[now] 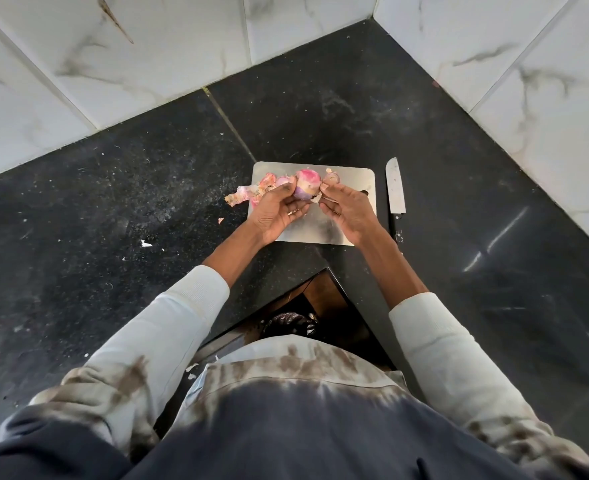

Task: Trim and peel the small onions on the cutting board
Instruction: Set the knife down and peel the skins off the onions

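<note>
The small onion (307, 183) sits in my left hand (279, 211), raised just above the far part of the cutting board (315, 226); its top is pink and its near side a paler purple, and my left thumb and curled fingers close round it from the left and from beneath; my right hand (346, 211) meets it from the other side, its thumb and forefinger pinching a pale scrap of skin (315, 199) at the onion's lower right edge, so both hands are clasped on something and neither lies slack; a cut onion end (332, 177) with a purple ring rests on the board just beyond my right fingertips; loose pink and papery peels (251, 194) lie heaped at the board's far left corner and spill over its edge onto the black countertop (113, 202); the knife (395, 192) lies on the counter just beside the board's right edge, blade pointing away from me, untouched; pale crumbs and flecks are scattered over the dark stone to my left; white marbled wall tiles (147, 46) close in the corner behind the counter; my pale sleeves (182, 317) are pushed up along both forearms.
</note>
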The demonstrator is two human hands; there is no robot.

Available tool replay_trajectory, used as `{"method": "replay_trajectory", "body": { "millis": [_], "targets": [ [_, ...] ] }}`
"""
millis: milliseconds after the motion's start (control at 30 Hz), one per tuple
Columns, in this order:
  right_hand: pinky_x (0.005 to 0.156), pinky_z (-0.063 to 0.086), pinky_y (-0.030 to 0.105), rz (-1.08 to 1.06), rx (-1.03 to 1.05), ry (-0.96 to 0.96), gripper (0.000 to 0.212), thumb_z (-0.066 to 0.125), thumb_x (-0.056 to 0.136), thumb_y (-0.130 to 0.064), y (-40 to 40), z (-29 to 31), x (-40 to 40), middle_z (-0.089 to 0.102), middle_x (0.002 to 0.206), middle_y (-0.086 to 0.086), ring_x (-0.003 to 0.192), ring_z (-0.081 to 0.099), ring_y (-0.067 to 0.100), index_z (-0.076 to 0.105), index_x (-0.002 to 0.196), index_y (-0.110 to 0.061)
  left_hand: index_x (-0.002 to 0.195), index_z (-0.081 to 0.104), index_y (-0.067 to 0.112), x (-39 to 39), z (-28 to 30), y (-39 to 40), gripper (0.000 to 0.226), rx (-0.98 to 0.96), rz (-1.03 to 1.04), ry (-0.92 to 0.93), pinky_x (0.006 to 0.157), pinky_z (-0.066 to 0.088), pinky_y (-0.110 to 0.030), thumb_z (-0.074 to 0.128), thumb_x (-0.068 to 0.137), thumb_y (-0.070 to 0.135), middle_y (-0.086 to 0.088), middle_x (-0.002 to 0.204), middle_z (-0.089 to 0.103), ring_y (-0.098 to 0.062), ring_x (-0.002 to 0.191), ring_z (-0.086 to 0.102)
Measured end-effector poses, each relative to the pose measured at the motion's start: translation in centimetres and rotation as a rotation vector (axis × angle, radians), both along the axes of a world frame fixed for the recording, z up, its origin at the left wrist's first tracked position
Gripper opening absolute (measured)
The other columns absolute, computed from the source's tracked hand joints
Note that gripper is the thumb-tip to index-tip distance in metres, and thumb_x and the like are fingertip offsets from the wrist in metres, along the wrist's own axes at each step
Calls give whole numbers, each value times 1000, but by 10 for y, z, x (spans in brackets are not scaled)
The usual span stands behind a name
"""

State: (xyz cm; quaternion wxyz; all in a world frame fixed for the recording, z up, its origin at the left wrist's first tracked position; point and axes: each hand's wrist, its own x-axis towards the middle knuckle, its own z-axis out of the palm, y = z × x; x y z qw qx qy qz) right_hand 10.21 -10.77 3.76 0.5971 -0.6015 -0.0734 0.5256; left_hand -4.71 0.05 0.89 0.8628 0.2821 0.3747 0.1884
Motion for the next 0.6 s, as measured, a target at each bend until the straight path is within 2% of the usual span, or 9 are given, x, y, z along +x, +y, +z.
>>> {"method": "replay_trajectory", "body": {
  "millis": [100, 233, 333, 433, 600],
  "targets": [
    [97, 60, 31, 25, -4, -27, 29, 74, 98, -19, -1, 0, -1, 75, 126, 9, 117, 73, 22, 72, 124, -7, 120, 63, 8, 1, -5, 1, 17, -2, 7, 17, 92, 60, -36, 55, 110, 19, -12, 101, 75, -22, 92, 73],
    [96, 62, 34, -20, -19, -54, 28, 74, 96, -10, -1, -3, 0, 75, 123, 12, 112, 75, 24, 71, 123, -4, 124, 61, 7, 2, -8, 2, 20, -5, 0, 15, 103, 56, -40, 56, 109, 21, -13, 108, 73, -23, 97, 74],
    [94, 62, 33, -36, -35, -73, 27, 73, 97, -10, 0, -5, 0, 75, 123, 12, 111, 75, 23, 71, 123, -5, 128, 59, 7, 2, -8, 3, 23, 14, -15, 3, 104, 56, -40, 55, 110, 22, -12, 108, 74, -20, 93, 77],
    [93, 62, 31, -36, -40, -44, 21, 72, 99, -13, 1, -6, 1, 75, 121, 11, 111, 74, 23, 72, 119, -7, 127, 60, 8, 3, -7, 4, 22, 24, -28, -10, 104, 57, -40, 55, 110, 22, -13, 113, 74, -22, 98, 77],
    [87, 60, 28, -38, -54, -1, 20, 71, 100, -13, 1, -8, 8, 76, 110, 11, 98, 73, 17, 73, 118, -4, 133, 59, 5, 3, -11, 6, 32, 56, -24, -5, 97, 61, -35, 59, 108, 24, -17, 123, 72, -22, 100, 77]
  ]
}}
